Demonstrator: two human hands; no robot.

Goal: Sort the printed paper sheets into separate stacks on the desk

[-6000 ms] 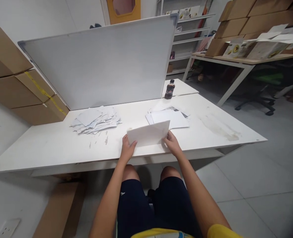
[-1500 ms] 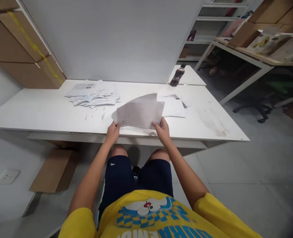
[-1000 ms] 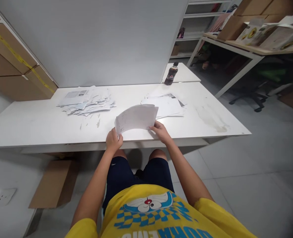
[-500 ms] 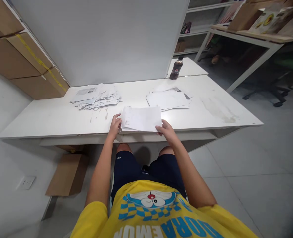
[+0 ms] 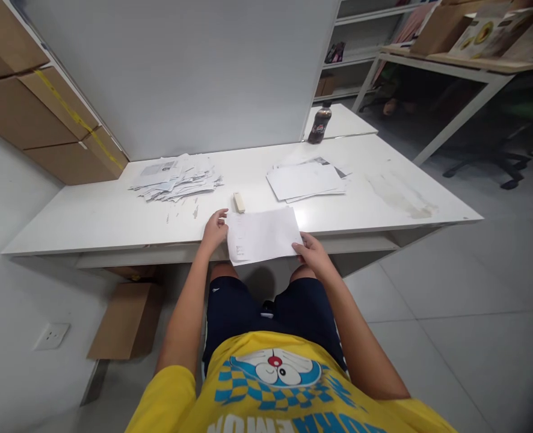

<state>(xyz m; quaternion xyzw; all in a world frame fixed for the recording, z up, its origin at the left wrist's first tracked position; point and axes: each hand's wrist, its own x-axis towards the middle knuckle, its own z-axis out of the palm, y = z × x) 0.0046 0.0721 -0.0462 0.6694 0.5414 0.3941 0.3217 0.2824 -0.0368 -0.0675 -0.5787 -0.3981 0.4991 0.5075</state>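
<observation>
A few white paper sheets (image 5: 266,237), with small print near the left end, are held out over the table's front edge. My right hand (image 5: 312,251) pinches their right edge, thumb on top. At the left edge, my left hand (image 5: 215,230) has its fingers curled against the paper; part of its grip is hard to see. Just beyond the sheets lies a small cream-coloured block (image 5: 239,202), its kind unclear. Behind my left hand is a messy heap of papers (image 5: 176,177). A neater stack of white sheets (image 5: 307,180) lies farther back on the right.
A dark cola bottle (image 5: 319,124) stands at the back of the white table (image 5: 113,210), beside a grey panel (image 5: 185,72). Cardboard boxes (image 5: 68,120) are stacked at the left wall. Another box (image 5: 124,319) sits below the table.
Both hands have drawn the sheets toward my body and slightly right, past the table edge. The cream block, hidden before, now shows behind them.
</observation>
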